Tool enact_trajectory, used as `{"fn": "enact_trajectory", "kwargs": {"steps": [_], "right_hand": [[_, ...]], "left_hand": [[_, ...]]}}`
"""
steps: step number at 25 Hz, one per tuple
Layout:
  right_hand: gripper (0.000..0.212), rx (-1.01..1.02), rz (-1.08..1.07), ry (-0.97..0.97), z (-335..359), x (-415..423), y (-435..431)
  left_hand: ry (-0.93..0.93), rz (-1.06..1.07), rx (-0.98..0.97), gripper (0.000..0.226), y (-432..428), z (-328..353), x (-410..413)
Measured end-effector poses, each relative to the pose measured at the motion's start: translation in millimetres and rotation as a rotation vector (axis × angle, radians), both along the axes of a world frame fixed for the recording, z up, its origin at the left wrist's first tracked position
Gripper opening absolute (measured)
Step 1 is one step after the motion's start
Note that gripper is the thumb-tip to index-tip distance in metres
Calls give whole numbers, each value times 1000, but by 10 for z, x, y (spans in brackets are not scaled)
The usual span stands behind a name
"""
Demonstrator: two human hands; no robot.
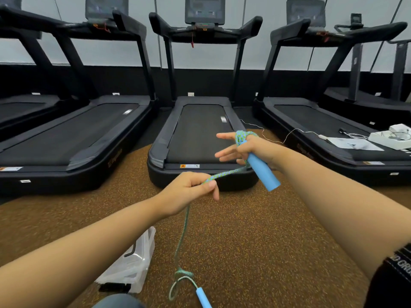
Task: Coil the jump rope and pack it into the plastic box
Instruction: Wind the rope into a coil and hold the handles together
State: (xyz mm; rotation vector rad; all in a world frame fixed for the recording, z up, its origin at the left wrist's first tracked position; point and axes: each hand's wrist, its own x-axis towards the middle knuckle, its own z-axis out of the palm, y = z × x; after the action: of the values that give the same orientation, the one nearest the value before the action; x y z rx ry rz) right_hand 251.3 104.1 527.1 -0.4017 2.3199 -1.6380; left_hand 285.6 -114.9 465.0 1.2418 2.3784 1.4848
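The jump rope [224, 174] is a blue-green braided cord with light blue foam handles. My right hand [249, 150] holds one handle [263, 172] against the palm, with several turns of cord wound around its fingers. My left hand [191, 187] pinches the cord a short way from the right hand, stretched taut between the two. From the left hand the cord hangs down to the floor, where it has a small knot and loop [182, 276] beside the second handle [203, 297]. The clear plastic box [133, 261] lies on the floor at lower left, partly hidden behind my left forearm.
Brown speckled rubber floor [255, 241] underfoot. Black treadmills stand ahead, the nearest one [195, 134] right in front of my hands. On the right treadmill lie white boxes, papers and cables [391, 136]. A thin white cable [273, 134] trails across the floor.
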Motion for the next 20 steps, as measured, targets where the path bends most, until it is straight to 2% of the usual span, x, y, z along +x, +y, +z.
{"fn": "enact_trajectory", "kwargs": {"steps": [3, 6, 9, 11, 13, 15, 20], "right_hand": [[96, 15, 87, -107, -183, 55, -53], [85, -1, 214, -197, -356, 99, -133], [63, 142, 291, -173, -411, 241, -217], [59, 183, 378, -155, -432, 344, -272], [69, 123, 448, -172, -485, 399, -301], [69, 89, 465, -181, -536, 415, -307], [39, -54, 514, -182, -503, 540, -375]], "left_hand": [[14, 6, 33, 31, -26, 159, -45], [12, 2, 38, 31, -16, 252, -131], [-25, 8, 74, 31, 13, 302, -237], [9, 45, 63, 32, 35, 312, -299], [35, 97, 58, 35, 43, 315, -341], [28, 143, 71, 37, 27, 313, -389], [6, 204, 117, 41, 60, 345, -432]]}}
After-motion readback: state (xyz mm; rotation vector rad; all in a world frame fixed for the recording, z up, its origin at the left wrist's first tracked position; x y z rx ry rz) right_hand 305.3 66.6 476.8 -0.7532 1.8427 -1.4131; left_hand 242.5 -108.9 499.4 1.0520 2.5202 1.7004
